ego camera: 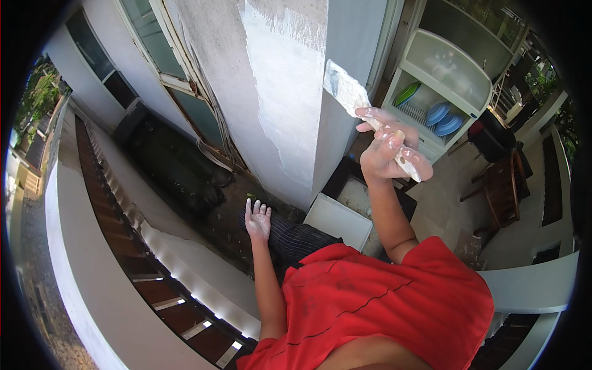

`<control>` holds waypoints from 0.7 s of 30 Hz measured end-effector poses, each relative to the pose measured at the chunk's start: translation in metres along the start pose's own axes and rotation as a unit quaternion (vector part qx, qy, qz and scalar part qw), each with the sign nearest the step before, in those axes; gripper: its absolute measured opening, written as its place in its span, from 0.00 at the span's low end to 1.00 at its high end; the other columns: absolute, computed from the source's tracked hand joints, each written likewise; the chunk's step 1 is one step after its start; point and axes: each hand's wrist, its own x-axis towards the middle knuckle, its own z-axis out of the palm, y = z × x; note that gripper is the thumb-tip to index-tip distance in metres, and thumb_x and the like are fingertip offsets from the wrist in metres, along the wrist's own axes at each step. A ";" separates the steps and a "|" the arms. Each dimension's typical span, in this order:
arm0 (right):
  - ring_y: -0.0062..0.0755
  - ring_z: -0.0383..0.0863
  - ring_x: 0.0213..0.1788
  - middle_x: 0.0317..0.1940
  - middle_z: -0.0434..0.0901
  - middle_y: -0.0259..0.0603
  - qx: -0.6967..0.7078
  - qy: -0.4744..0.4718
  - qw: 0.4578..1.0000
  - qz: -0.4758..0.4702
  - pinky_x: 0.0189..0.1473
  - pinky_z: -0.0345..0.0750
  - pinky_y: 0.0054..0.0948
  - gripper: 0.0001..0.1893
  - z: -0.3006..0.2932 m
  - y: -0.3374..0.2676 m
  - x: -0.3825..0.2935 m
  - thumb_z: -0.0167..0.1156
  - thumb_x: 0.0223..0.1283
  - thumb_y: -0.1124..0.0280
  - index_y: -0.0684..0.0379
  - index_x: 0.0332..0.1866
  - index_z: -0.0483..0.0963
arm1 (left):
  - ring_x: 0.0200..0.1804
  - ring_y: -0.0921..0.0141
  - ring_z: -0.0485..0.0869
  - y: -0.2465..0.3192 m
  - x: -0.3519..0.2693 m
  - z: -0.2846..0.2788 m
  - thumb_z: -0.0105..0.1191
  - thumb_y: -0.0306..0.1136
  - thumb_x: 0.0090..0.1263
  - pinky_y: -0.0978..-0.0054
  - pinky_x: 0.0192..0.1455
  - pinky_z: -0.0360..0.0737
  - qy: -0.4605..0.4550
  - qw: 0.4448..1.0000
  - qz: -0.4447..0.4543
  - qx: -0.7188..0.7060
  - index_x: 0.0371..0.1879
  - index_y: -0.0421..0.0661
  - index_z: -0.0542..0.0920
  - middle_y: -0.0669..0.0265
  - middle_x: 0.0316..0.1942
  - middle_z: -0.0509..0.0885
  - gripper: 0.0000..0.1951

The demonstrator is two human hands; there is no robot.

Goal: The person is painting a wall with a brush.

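Observation:
My right hand [384, 155], smeared with white paste, grips a putty knife [347, 90] by its handle. Wet white filler covers most of the blade. The blade is raised in front of the wall corner; whether it touches the wall, I cannot tell. On the wall face to the left of that corner lies a broad patch of fresh white filler [286, 69], with bare grey plaster around it. Low beside my dark striped trousers [300, 238], my left hand [258, 219] is open and palm up, its fingers whitened and holding nothing.
A white rectangular panel or lid [339, 221] lies by the wall's foot. Behind my right arm stands a dish cabinet [444, 69] with blue plates [446, 124]. A wooden chair [504, 189] is farther right. On the left are a dark water basin [162, 157] and a parapet [92, 259].

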 end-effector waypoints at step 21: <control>0.40 0.74 0.16 0.27 0.63 0.45 -0.050 -0.022 0.996 -0.066 0.09 0.69 0.24 0.10 0.009 0.006 -0.012 0.38 0.63 0.75 0.50 0.39 0.45 | 0.40 0.68 0.71 0.003 0.001 0.000 0.45 0.42 0.64 0.66 0.48 0.68 0.036 0.999 0.007 0.009 0.56 0.56 0.65 0.66 0.41 0.72 0.20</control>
